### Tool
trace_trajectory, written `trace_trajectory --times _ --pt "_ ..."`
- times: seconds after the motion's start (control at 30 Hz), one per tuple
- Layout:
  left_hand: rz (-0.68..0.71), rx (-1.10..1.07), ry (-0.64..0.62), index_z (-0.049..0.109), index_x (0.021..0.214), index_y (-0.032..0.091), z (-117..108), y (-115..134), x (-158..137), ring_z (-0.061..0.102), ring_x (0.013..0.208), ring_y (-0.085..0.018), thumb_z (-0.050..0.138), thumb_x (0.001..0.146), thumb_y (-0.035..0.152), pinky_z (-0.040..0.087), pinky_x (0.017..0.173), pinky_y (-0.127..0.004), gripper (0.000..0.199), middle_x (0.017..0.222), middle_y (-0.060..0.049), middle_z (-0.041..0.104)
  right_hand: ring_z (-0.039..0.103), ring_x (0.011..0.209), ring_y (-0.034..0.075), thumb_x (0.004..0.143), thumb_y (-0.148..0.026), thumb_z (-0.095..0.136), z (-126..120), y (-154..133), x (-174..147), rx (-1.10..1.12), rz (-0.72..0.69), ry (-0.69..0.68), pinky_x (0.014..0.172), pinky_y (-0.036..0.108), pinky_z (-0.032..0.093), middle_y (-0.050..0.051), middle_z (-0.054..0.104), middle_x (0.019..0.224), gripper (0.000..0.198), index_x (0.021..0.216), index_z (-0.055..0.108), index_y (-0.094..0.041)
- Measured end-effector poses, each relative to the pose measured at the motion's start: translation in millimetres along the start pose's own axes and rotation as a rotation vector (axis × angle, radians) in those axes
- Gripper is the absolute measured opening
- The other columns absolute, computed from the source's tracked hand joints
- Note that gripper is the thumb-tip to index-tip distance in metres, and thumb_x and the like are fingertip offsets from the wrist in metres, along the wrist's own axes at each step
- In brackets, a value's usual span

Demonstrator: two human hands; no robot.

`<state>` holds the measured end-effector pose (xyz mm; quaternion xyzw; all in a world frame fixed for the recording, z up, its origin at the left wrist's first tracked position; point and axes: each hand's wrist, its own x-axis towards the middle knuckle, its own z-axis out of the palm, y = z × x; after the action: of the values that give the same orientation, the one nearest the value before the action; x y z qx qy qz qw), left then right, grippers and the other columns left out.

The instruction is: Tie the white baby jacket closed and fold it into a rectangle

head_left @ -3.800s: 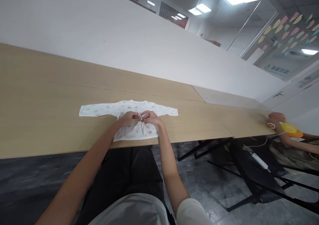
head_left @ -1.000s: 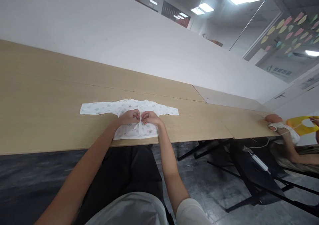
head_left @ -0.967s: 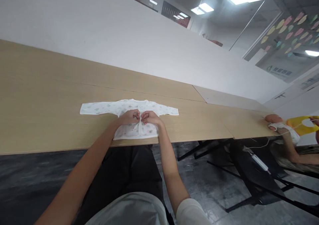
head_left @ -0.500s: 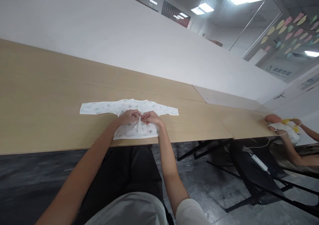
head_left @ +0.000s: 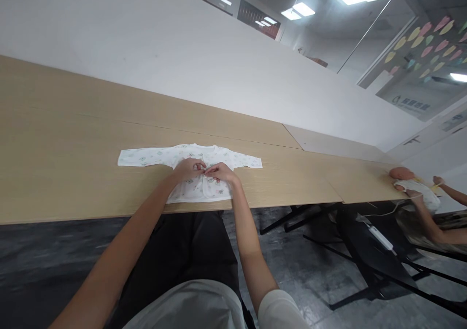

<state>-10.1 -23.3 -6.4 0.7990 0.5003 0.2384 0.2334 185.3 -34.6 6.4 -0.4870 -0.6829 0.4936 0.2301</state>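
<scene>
A small white baby shirt (head_left: pixel 189 191) with a scattered print lies face up on the wooden table (head_left: pixel 292 183), its sleeves spread to both sides. My left hand (head_left: pixel 189 169) rests on the chest of the shirt, fingers pinched on the front opening. Right beside it, my right hand (head_left: pixel 221 172) pinches the same front edge, and the fingertips of both hands nearly meet. The small bit of cloth or fastener between the fingertips is too small to make out. Below the hands, the lower front and hem lie flat near the table's front edge.
Far right, another person's hand (head_left: pixel 439 180) and arm are near a baby doll (head_left: pixel 402 173) in white clothing. Black folding chairs (head_left: pixel 368 251) stand below the table there, with a white power strip (head_left: pixel 380 236) on one. A white wall (head_left: pixel 182 61) runs behind the table.
My hands stay at the shirt front, with only a slight shift of the fingers. At the far right, the other person's raised hand has moved a little away from the doll.
</scene>
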Motion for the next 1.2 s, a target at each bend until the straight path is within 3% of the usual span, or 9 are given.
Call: trace_trajectory --times 0.3,0.43,0.53,0.63,0.7,0.83,0.97,1.2 --pt "0.066 0.064 0.061 0.076 0.096 0.024 0.1 -1.5 -0.1 0.064 0.088 -0.024 0.055 0.072 0.046 0.05 0.084 -0.035 0.038 0.086 -0.004 0.071 0.031 0.044 0.004 0.08 -0.027 0.067 1.3 -1.5 -2.2 -0.123 -0.069 -0.021 0.044 0.018 0.027 -0.006 0.053 0.053 0.023 0.094 0.079 -0.013" --pt "0.078 0.125 0.096 0.074 0.096 0.022 0.5 -1.2 -0.2 0.064 0.095 -0.025 0.055 0.075 0.048 0.048 0.091 -0.037 0.039 0.092 -0.006 0.071 0.039 0.049 0.005 0.085 -0.025 0.063 1.8 -10.2 -7.0 -0.222 -0.084 -0.026 0.05 0.018 0.032 -0.004 0.06 0.061 0.021 0.095 0.078 -0.014" --pt "0.054 0.173 0.116 0.073 0.096 0.021 1.7 -1.1 -1.8 0.062 0.101 -0.027 0.055 0.078 0.048 0.045 0.097 -0.04 0.037 0.1 -0.008 0.071 0.055 0.063 0.009 0.085 -0.026 0.066 11.1 -16.9 -23.7 -0.335 -0.115 0.059 0.061 0.02 0.041 0.0 0.068 0.076 0.02 0.1 0.076 -0.017" --pt "0.038 0.228 0.145 0.07 0.106 0.022 3.8 -1.7 -3.8 0.058 0.114 -0.029 0.051 0.084 0.044 0.04 0.104 -0.042 0.037 0.116 -0.01 0.069 0.065 0.086 0.018 0.084 -0.032 0.072 30.4 -17.0 -52.5 -0.519 -0.14 0.247 0.078 0.027 0.047 0.004 0.073 0.094 0.029 0.111 0.072 -0.022" --pt "0.027 0.246 0.162 0.065 0.12 0.023 6.2 -2.9 -4.5 0.052 0.126 -0.028 0.047 0.087 0.041 0.035 0.109 -0.042 0.041 0.132 -0.01 0.063 0.064 0.104 0.023 0.088 -0.033 0.068 45.0 -13.1 -72.7 -0.64 -0.192 0.305 0.092 0.032 0.046 0.009 0.072 0.106 0.026 0.11 0.072 -0.021" --pt "0.039 0.25 0.131 0.05 0.14 0.025 12.8 -7.0 -3.5 0.04 0.139 -0.023 0.036 0.095 0.04 0.027 0.114 -0.041 0.05 0.151 -0.008 0.047 0.056 0.124 0.025 0.096 -0.029 0.055 66.8 -1.9 -99.4 -0.767 -0.267 0.297 0.106 0.037 0.039 0.012 0.066 0.128 0.028 0.118 0.069 -0.02" --pt "0.108 0.309 0.101 0.053 0.14 0.025 18.5 -11.9 -0.1 0.039 0.141 -0.024 0.03 0.098 0.041 0.024 0.115 -0.043 0.051 0.152 -0.009 0.046 0.051 0.132 0.026 0.1 -0.025 0.046 76.4 8.3 -106.7 -0.807 -0.281 0.339 0.112 0.042 0.036 0.009 0.061 0.137 0.034 0.128 0.065 -0.023" --pt "0.1 0.342 0.046 0.051 0.142 0.027 19.3 -20.1 9.7 0.036 0.142 -0.029 0.032 0.095 0.041 0.018 0.115 -0.055 0.052 0.153 -0.012 0.043 0.044 0.139 0.027 0.102 -0.029 0.041 81.4 19.6 -114.0 -0.855 -0.318 0.34 0.118 0.046 0.03 0.01 0.055 0.143 0.04 0.137 0.058 -0.02"
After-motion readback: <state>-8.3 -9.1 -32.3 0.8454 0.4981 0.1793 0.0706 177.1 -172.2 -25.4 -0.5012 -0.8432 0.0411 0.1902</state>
